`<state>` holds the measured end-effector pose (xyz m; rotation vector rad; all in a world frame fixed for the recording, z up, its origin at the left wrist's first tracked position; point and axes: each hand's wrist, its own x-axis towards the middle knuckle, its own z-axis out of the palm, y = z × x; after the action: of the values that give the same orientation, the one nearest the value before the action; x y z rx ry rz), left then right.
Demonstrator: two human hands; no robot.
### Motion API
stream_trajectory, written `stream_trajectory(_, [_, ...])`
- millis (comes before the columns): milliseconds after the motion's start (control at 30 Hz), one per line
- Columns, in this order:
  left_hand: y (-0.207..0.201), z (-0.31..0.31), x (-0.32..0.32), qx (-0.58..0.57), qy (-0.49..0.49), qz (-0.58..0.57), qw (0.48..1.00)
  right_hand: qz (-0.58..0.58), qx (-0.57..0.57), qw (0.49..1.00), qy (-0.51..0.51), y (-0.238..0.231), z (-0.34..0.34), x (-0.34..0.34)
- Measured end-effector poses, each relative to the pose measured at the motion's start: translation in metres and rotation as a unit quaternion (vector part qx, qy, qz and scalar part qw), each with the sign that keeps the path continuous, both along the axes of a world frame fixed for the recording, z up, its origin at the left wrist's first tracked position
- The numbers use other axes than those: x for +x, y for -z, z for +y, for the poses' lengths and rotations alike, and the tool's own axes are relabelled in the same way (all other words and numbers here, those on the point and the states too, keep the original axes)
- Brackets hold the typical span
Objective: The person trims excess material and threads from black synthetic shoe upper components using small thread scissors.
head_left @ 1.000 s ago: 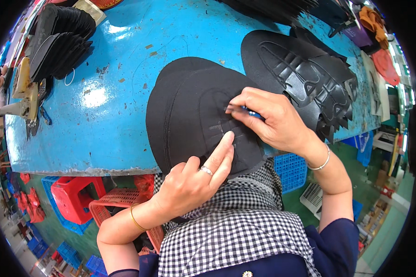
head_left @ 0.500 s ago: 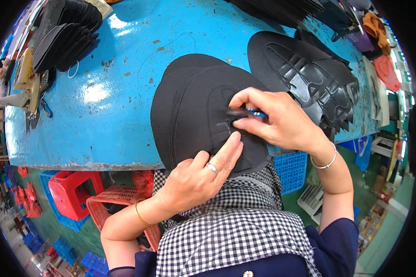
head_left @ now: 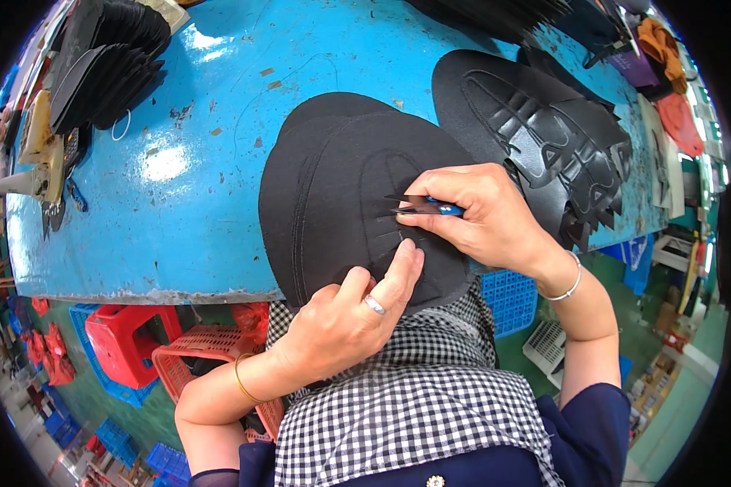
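Observation:
A stack of black shoe upper pieces (head_left: pixel 325 178) lies over the table's near edge, with faint stitch lines and short slits on the top one. My right hand (head_left: pixel 483 211) is closed around blue-handled thread snips (head_left: pixel 445 209). Their dark blades are parted and point left, just above the top piece. Near the snips, my left hand (head_left: pixel 341 321) presses the stack's lower part, fingertips close together on its surface. Its other fingers bend over the near edge. Anything between the left fingertips is too small to make out.
Shiny black molded uppers (head_left: pixel 544 138) lie to the right on the blue table (head_left: pixel 195 219). Black pieces (head_left: pixel 105 81) are stacked at the far left, beside a yellowed tool (head_left: pixel 36 154). Below the edge stand a red stool (head_left: pixel 122 345), an orange basket (head_left: pixel 195 349) and a blue crate (head_left: pixel 508 300).
The snips have turned from a blurred position into clear view with blades apart, slightly lower. The black pieces have shifted a little left. My left hand stays almost in place.

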<state>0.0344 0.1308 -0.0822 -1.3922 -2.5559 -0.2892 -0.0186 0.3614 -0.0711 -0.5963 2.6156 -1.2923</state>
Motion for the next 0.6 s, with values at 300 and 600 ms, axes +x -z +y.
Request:
stream_trajectory(300, [-0.017,0.009,-0.006,-0.124,0.008,0.003,0.992,-0.040,-0.112,0.988,0.100,0.008,0.001,-0.011])
stream_trajectory(600, [-0.018,0.022,-0.022,-0.165,-0.046,0.025,0.985,-0.054,-0.067,0.991,0.098,0.000,0.002,-0.009])
